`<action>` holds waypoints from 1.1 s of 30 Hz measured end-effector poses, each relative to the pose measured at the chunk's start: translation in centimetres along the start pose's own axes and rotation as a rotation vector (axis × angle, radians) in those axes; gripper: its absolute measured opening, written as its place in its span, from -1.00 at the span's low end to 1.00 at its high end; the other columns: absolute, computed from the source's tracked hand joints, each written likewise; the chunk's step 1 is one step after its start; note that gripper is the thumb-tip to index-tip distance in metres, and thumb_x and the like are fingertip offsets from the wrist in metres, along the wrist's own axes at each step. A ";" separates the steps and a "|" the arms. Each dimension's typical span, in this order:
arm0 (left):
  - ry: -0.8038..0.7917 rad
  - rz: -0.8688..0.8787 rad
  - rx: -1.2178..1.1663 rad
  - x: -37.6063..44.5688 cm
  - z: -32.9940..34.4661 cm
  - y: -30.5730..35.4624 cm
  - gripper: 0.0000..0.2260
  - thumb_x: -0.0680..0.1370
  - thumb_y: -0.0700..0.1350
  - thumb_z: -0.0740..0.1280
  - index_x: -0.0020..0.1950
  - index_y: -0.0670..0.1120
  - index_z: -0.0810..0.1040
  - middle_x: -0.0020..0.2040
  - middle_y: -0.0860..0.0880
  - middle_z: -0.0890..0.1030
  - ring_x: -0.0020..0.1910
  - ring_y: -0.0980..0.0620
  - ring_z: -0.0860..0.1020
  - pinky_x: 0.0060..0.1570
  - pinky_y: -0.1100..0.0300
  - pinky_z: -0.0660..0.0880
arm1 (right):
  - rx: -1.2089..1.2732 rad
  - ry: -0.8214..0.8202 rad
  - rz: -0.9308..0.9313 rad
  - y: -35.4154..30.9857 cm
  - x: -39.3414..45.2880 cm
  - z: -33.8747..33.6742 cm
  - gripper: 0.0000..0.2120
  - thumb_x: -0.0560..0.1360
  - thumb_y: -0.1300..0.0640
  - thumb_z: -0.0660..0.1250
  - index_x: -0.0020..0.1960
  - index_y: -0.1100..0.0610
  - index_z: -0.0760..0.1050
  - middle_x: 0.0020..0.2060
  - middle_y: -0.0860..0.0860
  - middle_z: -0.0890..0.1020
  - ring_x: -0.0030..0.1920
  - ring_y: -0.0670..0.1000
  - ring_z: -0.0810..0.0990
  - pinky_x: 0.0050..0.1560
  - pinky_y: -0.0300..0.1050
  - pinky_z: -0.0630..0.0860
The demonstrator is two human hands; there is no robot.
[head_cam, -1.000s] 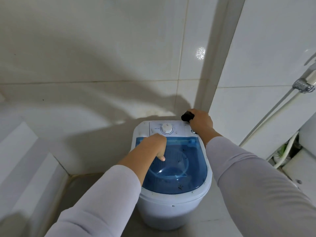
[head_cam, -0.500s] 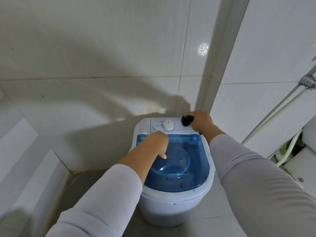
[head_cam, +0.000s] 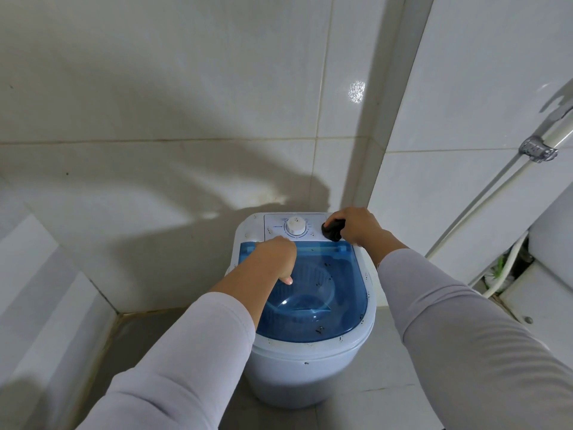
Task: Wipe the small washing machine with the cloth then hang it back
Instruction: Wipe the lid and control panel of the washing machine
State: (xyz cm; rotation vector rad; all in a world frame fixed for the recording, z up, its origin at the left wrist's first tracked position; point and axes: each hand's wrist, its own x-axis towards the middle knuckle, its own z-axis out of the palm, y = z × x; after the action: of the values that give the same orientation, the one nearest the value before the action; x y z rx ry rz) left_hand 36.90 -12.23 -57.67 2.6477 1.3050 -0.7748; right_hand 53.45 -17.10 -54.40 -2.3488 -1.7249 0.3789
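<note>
Your right hand [head_cam: 356, 226] is clenched around a balled black cloth [head_cam: 333, 230], pressed on the white control panel [head_cam: 279, 226] of the small washing machine [head_cam: 305, 361], at the panel's 3 o'clock corner, just beside the white timer dial [head_cam: 295, 225]. Your left hand [head_cam: 276, 259] is curled into a loose fist, gripping nothing, knuckles resting on the translucent blue lid [head_cam: 335, 305] near its 10 o'clock edge, thumb pointing down.

Keep the left hand braced so the light tub doesn't shift. Work the cloth from 3 o'clock toward 9 o'clock across the panel, circling the dial without turning it. Then do the lid and rim; dark specks dot both. Open the cloth flatter for more contact.

Small blue print sits left of the dial, too blurred to read. Marks ring the dial, illegible.
</note>
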 end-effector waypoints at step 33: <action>0.026 0.022 -0.098 -2.5 0.2 0.4 -0.20 0.51 -0.03 0.39 0.58 -0.17 -0.04 0.53 -0.10 0.19 0.49 -0.16 0.22 0.43 -0.23 0.20 | 0.199 0.039 0.140 2.5 -5.3 0.5 -0.52 0.46 0.42 0.11 0.18 0.02 0.58 0.23 0.10 0.57 0.08 0.15 0.50 0.00 -0.07 0.51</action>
State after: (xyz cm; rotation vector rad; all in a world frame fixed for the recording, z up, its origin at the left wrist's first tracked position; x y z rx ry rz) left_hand 35.86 -14.39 -56.70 2.5991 1.2837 -0.6575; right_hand 54.01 -22.88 -55.14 -2.3214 -1.4370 0.4992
